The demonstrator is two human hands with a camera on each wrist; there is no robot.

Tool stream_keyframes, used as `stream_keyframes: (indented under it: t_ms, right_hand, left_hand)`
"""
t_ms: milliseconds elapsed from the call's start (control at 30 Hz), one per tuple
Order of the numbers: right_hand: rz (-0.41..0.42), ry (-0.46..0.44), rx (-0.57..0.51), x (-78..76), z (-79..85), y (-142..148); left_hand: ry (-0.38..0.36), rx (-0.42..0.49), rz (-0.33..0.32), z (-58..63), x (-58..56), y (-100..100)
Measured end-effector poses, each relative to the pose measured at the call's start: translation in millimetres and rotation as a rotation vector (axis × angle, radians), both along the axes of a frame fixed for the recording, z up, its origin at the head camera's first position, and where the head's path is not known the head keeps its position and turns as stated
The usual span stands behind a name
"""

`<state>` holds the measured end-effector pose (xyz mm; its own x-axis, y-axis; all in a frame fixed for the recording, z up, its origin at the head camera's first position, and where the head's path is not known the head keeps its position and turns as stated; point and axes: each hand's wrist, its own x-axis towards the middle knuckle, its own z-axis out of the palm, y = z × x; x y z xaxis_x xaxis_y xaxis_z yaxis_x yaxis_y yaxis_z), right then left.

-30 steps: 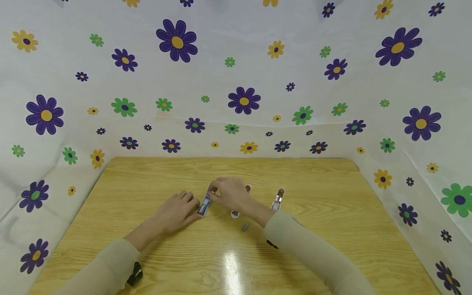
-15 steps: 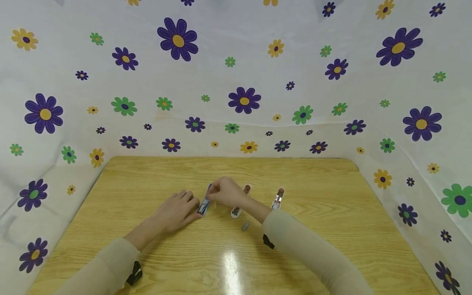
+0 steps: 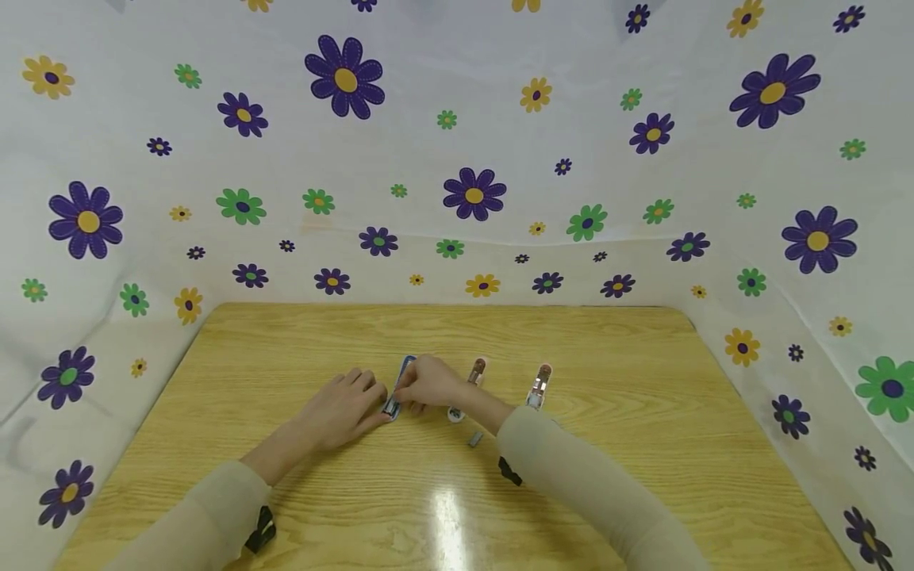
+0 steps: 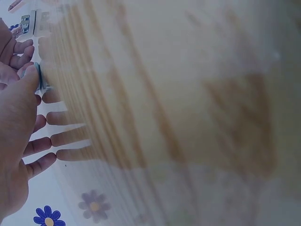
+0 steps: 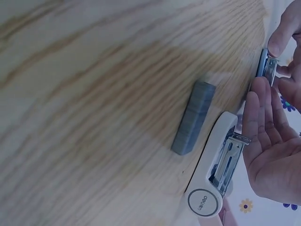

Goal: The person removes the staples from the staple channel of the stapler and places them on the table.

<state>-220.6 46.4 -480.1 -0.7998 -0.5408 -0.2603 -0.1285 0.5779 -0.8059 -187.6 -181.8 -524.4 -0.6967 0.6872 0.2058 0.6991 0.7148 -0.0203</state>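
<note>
A blue stapler (image 3: 408, 362) lies on the table with its magazine uncovered. My left hand (image 3: 343, 408) steadies its near end; in the left wrist view the thumb (image 4: 29, 77) presses on it and the other fingers are spread with tips on the table. Over the middle of the stapler, my right hand (image 3: 432, 381) has thumb and index finger drawn together on the magazine. Whatever lies between those fingertips is hidden. The right wrist view shows the blue base (image 5: 262, 62) and metal magazine (image 5: 270, 69) between the hands.
A grey strip of staples (image 5: 194, 117) lies beside a white stapler (image 5: 203, 183) with its magazine exposed. Farther right is another opened stapler (image 3: 540, 382), partly behind the right sleeve (image 3: 571, 468). A flower-printed sheet (image 3: 400, 151) surrounds the wooden table (image 3: 343, 507).
My right hand has slid from the blue stapler's far end along it toward the near end, uncovering the far tip and the middle stapler. The left hand stays put.
</note>
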Motion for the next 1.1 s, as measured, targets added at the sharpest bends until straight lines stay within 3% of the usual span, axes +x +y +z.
stream_keyframes:
  t_ms: [733,867,1100]
  right_hand:
    - [-0.003,-0.03,-0.054,1.6,-0.7,0.5]
    - [-0.016,-0.001,-0.036,2.9,3.6,7.1]
    - [-0.015,-0.031,-0.059,8.8,12.3,18.2]
  left_hand:
    - [0.018,0.012,-0.004,1.1,1.5,1.3]
    - [-0.013,0.006,0.001,1.4,1.2,2.1]
    - [-0.05,0.011,0.019,1.9,0.9,2.3]
